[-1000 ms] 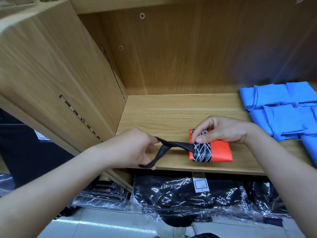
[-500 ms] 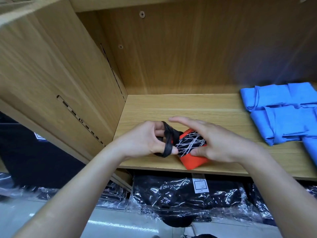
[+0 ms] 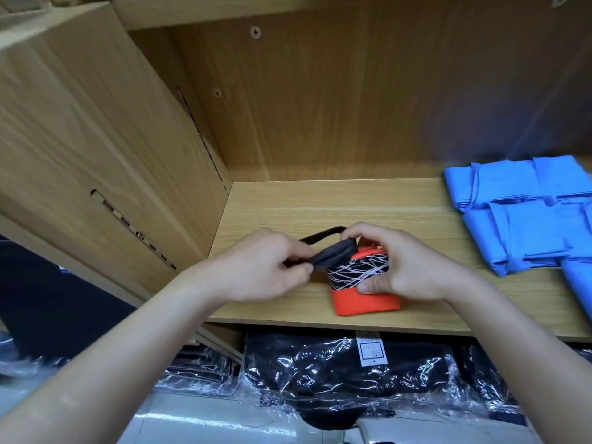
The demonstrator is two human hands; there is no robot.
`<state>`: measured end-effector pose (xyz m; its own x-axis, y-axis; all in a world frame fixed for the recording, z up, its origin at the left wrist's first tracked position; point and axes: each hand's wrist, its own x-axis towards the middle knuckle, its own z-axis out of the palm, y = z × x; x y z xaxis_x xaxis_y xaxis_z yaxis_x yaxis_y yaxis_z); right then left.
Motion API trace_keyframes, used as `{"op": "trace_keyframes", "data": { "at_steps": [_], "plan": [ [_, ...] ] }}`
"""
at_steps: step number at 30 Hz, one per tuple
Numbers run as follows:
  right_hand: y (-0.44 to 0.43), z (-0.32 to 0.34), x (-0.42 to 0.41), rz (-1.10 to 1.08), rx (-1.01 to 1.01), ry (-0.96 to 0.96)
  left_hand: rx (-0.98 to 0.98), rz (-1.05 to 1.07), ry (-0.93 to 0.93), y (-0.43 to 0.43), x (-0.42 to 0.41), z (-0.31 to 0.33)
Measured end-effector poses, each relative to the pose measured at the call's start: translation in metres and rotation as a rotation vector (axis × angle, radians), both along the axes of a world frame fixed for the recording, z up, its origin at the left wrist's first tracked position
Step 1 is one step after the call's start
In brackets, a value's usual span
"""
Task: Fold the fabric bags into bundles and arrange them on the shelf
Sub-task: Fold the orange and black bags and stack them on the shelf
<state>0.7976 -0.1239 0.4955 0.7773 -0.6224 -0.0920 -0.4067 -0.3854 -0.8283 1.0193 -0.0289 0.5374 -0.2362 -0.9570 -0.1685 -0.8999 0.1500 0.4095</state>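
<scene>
the orange bag [image 3: 365, 304] lies folded small near the front edge of the wooden shelf [image 3: 320, 206], roughly midway along the part of the shelf i can see. a black band with thin white lines [image 3: 352, 272] is wrapped round the bag. the right hand [image 3: 407, 264] is clamped on it, thumb pressed to the near face and fingers curled over the top. the left hand [image 3: 256, 267], over the same front part of the shelf, pinches a black strap [image 3: 333, 253] that comes off the bag. a loop of the strap arcs up behind its fingers. the two hands are close together, meeting at the strap. folded blue bags [image 3: 528, 216] lie in rows at the shelf's right end. under the shelf sit black packs in shiny clear plastic [image 3: 320, 363], one with a white label [image 3: 371, 350].
</scene>
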Motion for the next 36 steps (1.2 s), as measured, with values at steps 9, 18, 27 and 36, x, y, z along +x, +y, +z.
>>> {"op": "trace_keyframes", "data": {
  "at_steps": [9, 18, 27, 36],
  "plan": [
    [0.000, -0.005, 0.002, 0.070, 0.418, -0.302, 0.088, 0.206, 0.880, 0.010, -0.002, -0.019],
    [0.004, -0.013, -0.001, -0.042, 0.632, -0.596, 0.016, 0.244, 0.893, 0.031, -0.034, -0.039],
    [0.016, -0.022, 0.009, -0.225, 0.544, -0.664, -0.211, 0.435, 0.831, 0.024, -0.042, -0.041],
    [0.026, -0.022, 0.020, -0.550, 0.381, -0.696, -0.307, 0.668, 0.878, 0.012, -0.056, -0.050]
  ]
}}
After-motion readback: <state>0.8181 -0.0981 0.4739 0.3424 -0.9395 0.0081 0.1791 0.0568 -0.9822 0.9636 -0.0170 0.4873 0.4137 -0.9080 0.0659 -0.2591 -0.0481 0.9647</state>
